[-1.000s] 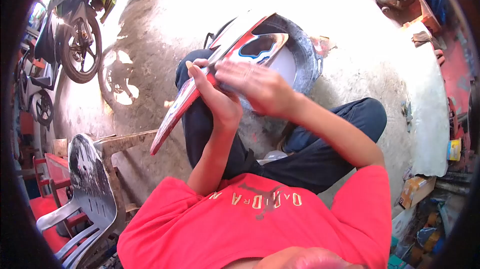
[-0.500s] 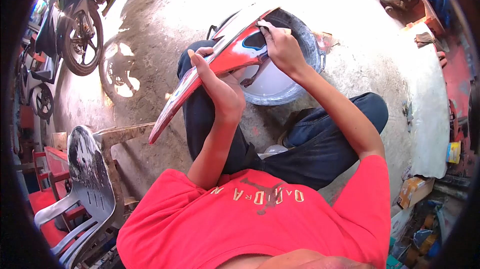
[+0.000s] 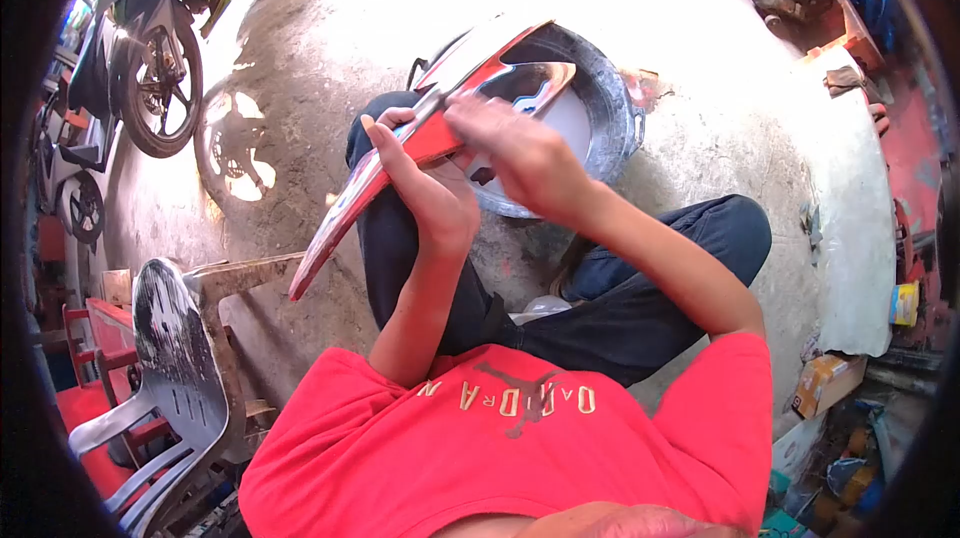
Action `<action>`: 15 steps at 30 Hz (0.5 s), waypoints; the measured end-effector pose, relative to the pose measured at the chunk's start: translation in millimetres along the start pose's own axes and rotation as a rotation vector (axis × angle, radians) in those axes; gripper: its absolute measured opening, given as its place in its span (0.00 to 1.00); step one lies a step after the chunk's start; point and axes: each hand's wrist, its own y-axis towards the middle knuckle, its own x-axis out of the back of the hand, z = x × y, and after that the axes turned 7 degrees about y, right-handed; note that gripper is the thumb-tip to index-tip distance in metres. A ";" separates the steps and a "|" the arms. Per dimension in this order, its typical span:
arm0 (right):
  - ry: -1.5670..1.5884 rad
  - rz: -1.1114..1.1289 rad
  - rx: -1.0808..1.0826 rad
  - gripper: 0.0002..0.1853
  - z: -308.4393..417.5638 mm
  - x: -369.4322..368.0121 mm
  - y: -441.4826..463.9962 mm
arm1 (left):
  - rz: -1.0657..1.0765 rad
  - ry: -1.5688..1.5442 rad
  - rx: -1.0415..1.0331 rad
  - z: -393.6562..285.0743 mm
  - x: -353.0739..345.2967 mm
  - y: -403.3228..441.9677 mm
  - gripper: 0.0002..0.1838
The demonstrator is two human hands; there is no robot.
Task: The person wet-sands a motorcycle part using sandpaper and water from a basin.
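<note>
Work seemingly midway: pinching long, pointed red-and-white plastic-looking panel (image 3: pixel 430 140) in left hand (image 3: pixel 432 196), slanting partly over round grey basin (image 3: pixel 626 123). Resting blurred right hand (image 3: pixel 528 153) across red surface, possibly hiding something underneath, impossible to tell. Leaving finished and remaining patches indistinguishable; losing pale upper edge in glare.

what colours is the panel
The panel is mainly red and white, shown in the head view.

Half a second ago the right hand (image 3: pixel 535 158) was at the panel's (image 3: pixel 432 136) far right part; now it has come nearer, to the middle close to the left hand (image 3: pixel 435 198), and is blurred. The panel has tilted, its red face showing narrower. The right hand now covers some of the basin's (image 3: pixel 612 103) near rim.
</note>
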 end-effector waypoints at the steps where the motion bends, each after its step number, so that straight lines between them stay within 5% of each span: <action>1: 0.055 0.046 0.030 0.25 12.3 2.8 3.4 | -0.004 -0.003 0.014 2.8 2.8 -0.7 0.29; 3: 0.093 0.017 0.106 0.24 -14.1 5.6 0.0 | -0.002 -0.004 0.034 2.6 4.1 0.9 0.29; 7: 0.038 -0.064 -0.712 0.20 -57.0 16.6 -8.8 | -0.013 0.000 0.033 -2.2 -7.6 -4.9 0.29; 11: 0.019 0.015 0.025 0.25 -3.7 -2.5 -3.0 | -0.002 -0.022 0.005 3.3 0.7 -0.9 0.29; 15: 0.063 -0.015 0.053 0.26 -37.9 2.2 -6.6 | 0.066 -0.008 0.008 2.6 -0.8 -1.0 0.28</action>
